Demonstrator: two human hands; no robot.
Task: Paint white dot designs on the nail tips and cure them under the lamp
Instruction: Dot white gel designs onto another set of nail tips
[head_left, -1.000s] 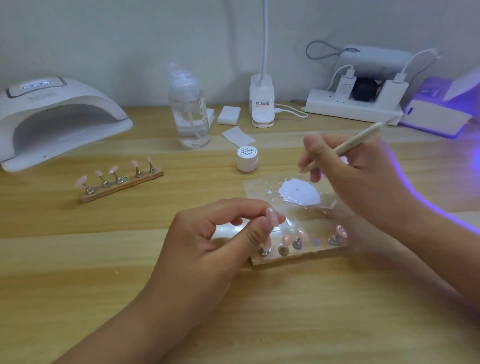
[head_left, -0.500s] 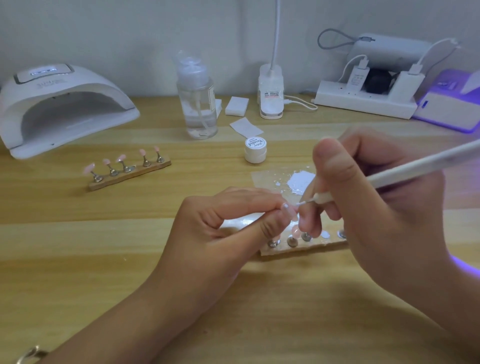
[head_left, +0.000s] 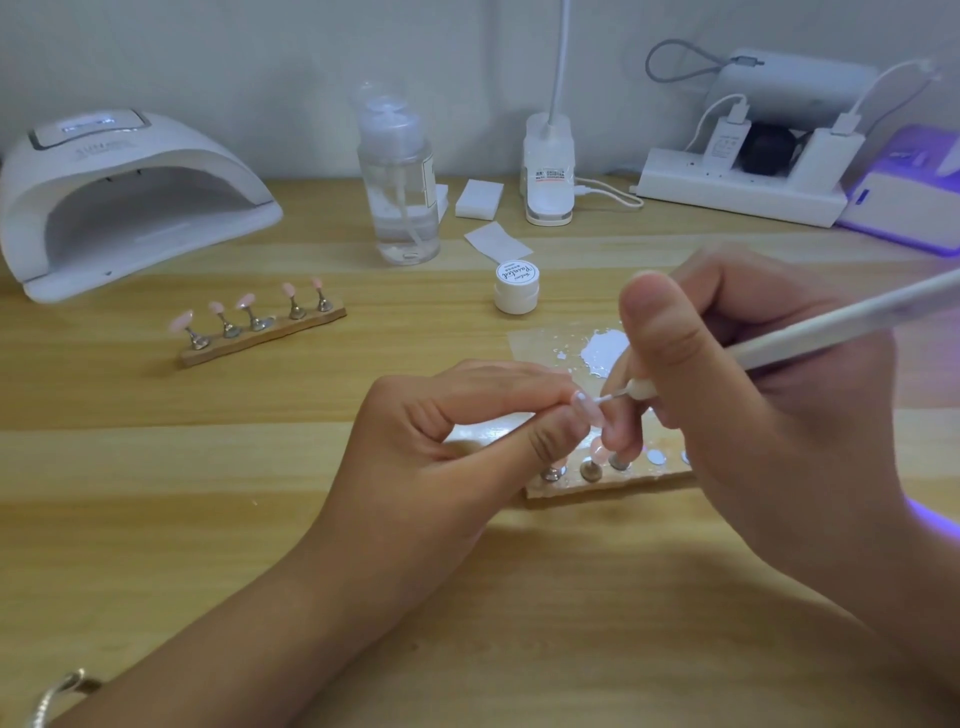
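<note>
Nail tip, pink with white dots, is pinched in our left grip; our right grip holds a pen to it over the wooden bench, with a white wall behind.

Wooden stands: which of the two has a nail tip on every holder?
The far stand in front of the dome lamp: all five holders carry pink tips. The near stand, at centre, shows a bare metal disc.
</note>
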